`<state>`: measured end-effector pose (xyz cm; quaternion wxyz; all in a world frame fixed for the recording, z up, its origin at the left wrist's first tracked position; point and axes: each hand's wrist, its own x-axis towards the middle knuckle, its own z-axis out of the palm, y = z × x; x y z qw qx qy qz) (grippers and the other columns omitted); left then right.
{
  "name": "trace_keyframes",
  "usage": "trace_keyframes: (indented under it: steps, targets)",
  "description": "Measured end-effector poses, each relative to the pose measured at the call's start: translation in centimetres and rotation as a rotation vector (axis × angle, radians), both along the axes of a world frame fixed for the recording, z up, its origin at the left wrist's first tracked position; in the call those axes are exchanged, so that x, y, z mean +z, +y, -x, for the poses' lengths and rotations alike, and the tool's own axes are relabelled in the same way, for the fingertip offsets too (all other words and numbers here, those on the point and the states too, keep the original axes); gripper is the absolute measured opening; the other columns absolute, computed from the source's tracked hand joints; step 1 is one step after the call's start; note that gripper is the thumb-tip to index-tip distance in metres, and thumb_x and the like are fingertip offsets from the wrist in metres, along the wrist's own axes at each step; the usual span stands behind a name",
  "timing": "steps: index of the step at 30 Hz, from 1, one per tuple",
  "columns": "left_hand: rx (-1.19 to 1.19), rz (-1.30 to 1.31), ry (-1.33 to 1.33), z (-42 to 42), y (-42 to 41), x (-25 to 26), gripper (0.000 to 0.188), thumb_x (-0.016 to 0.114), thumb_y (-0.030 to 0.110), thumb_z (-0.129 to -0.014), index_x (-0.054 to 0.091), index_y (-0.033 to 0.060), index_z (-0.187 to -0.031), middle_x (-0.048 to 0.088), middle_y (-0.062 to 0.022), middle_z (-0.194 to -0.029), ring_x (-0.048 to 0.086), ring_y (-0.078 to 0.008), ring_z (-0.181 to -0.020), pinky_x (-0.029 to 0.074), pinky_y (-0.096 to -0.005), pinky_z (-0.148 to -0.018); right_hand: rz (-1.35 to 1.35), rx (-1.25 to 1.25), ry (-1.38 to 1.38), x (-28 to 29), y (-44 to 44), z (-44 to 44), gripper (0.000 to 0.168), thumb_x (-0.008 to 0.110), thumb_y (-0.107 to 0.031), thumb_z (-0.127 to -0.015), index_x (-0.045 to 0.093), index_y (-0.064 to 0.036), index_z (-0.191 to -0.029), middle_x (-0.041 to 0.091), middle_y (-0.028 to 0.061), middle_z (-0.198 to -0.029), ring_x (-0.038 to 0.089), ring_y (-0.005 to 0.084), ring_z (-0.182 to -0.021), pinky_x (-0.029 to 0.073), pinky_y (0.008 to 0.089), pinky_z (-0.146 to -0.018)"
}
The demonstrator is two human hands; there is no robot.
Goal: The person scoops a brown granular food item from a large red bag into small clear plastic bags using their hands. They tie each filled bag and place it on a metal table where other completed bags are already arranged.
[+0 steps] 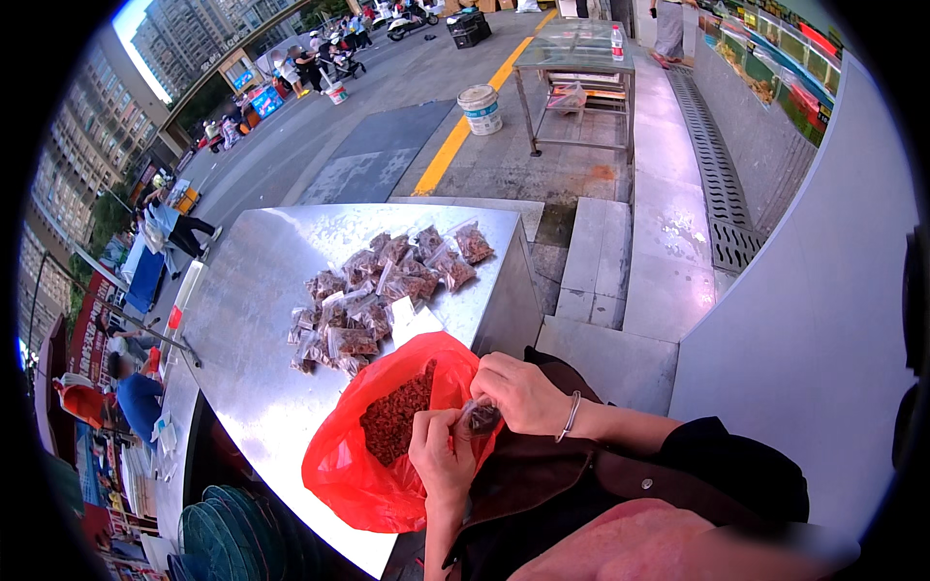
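A small clear plastic bag (482, 419) with dark contents is pinched between my two hands, over the near side of an open red plastic bag (338, 472). My left hand (443, 447) grips its lower left side, and my right hand (512, 392), with a metal bangle at the wrist, grips its top. Fingers hide much of the small bag. Inside the red bag lies a heap of small reddish-brown pieces (396, 417). Beyond it, several filled small zip bags (352, 341) are grouped on the metal table (247, 290), beside white paper-like pieces (414, 319).
Green round nets (229, 534) stand below the table's left side. Farther off are a white bucket (480, 109) and a metal-framed table (574, 51) bearing a bottle (617, 43). A pale panel (799, 290) rises at the right. Several people are in the street and by a stall.
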<state>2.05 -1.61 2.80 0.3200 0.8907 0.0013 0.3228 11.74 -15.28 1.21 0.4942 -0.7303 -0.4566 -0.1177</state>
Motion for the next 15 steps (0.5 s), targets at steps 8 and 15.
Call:
trace_keyframes:
  steps: [8, 15]
  targets:
    - [0.043, 0.005, -0.004, 0.42, 0.1, -0.06, 0.007, 0.064, -0.004, -0.078, 0.06, 0.0011, -0.081, 0.057, -0.0113, -0.075, 0.059, -0.0283, -0.066, 0.047, -0.0345, -0.059, 0.012, 0.024, -0.033, -0.2, 0.2, 0.44, 0.011, 0.059, -0.003, -0.076, 0.05, -0.004, -0.081, 0.05, 0.0097, -0.082, 0.055, 0.0298, -0.079, 0.047, 0.0383, -0.065]
    - [-0.022, 0.058, 0.075, 0.45, 0.9, -0.02, 0.008, 0.063, -0.004, -0.078, 0.06, 0.0007, -0.083, 0.057, -0.0132, -0.076, 0.059, -0.0309, -0.067, 0.048, -0.0353, -0.058, 0.073, 0.148, -0.096, -0.32, -0.16, -0.25, 0.014, 0.063, -0.002, -0.075, 0.054, -0.004, -0.086, 0.052, 0.0088, -0.083, 0.057, 0.0265, -0.082, 0.05, 0.0346, -0.069]
